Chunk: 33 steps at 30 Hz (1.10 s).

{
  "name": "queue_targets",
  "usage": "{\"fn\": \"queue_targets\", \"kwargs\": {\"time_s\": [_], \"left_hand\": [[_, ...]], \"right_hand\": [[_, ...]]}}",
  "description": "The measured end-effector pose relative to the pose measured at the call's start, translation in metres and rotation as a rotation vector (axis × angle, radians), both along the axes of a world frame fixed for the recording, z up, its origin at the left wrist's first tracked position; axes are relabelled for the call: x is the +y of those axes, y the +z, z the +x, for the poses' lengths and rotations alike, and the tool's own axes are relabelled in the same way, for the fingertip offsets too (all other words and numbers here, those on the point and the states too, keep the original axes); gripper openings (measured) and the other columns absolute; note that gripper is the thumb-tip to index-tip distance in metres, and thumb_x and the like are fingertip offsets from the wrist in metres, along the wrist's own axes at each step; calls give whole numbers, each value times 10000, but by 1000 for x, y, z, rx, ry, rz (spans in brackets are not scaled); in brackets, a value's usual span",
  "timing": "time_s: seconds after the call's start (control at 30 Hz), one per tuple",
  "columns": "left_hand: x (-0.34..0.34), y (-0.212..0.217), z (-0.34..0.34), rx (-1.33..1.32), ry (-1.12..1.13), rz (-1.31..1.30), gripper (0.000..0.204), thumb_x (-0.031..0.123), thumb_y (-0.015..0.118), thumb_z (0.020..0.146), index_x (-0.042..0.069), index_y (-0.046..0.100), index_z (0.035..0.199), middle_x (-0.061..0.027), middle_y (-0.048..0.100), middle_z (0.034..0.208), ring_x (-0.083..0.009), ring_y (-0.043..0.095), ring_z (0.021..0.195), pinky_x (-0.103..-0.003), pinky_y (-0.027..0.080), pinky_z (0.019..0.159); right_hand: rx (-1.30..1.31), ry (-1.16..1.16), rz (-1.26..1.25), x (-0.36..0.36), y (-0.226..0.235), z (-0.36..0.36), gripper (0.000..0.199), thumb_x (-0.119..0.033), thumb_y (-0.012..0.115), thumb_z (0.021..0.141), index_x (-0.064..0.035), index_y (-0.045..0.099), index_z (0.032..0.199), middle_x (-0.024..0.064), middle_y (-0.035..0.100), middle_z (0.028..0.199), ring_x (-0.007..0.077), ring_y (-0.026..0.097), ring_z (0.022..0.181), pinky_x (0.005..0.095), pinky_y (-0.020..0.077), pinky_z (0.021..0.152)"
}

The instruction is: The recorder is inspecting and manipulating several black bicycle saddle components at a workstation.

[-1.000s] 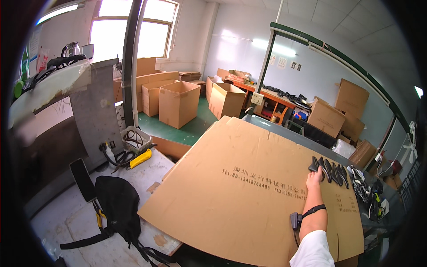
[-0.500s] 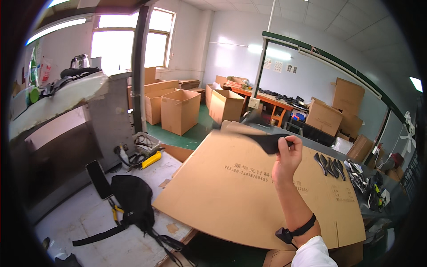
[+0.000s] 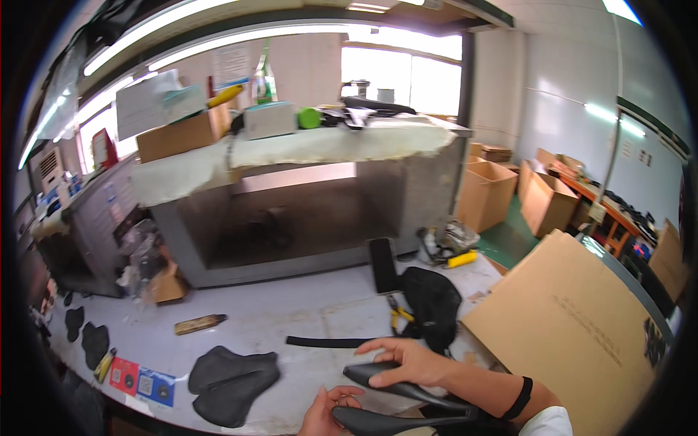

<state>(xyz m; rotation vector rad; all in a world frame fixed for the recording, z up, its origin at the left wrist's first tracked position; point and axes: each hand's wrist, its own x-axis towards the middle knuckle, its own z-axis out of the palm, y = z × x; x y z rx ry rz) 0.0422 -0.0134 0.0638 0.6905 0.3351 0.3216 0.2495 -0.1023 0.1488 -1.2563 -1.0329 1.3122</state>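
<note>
A black, smooth, two-pronged piece shaped like a split bicycle saddle [image 3: 407, 390] is held low at the front, its prongs pointing left. My right hand [image 3: 407, 363] comes over the upper prong, thumb on its top and fingers bent around its far side. At the tip of the lower prong [image 3: 371, 420], my left hand [image 3: 331, 413] has its fingers curled close against it; part of its grip is hidden. To the left, a flat black saddle-shaped cover [image 3: 233, 385] lies on the white table [image 3: 283, 316]. Smaller black pieces [image 3: 95, 344] lie farther left.
Behind the hands are a black pouch [image 3: 430, 305], yellow-handled pliers [image 3: 398, 314] and a phone [image 3: 382, 265]. A large metal box-shaped unit [image 3: 305, 265] stands at the back. A cardboard sheet [image 3: 552, 298] lies to the right; open cartons [image 3: 486, 196] stand beyond.
The view has swung left from the cardboard to the white table. My right hand, with a black piece in it, has come down to the table front, and my left hand has appeared.
</note>
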Motion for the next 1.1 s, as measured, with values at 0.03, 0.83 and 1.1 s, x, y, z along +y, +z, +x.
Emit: {"fn": "queue_targets", "kwargs": {"time_s": [0.03,0.83,1.1], "left_hand": [[10,-2,-6,64,56,20,429,431,439,970,46,552,1121,-60,628,859,-136,591,649,-257,470,565],[126,-16,-57,854,722,1905,97,137,726,713,89,656,758,-38,575,714,-245,534,687,-375,367,658],[133,-13,-64,947,736,1793,78,99,692,739,74,625,772,-59,578,735,-258,535,693,-386,363,656]], "right_hand": [[-47,103,-23,17,-15,-8,609,-180,757,786,-70,465,1309,42,624,936,93,550,880,235,430,779],[-779,327,181,146,-51,-49,456,-361,590,894,-14,545,1187,195,607,1074,314,624,944,379,495,812],[-1022,341,572,172,-76,-79,271,-180,578,848,-50,608,1085,132,577,924,278,582,864,371,469,742]]}}
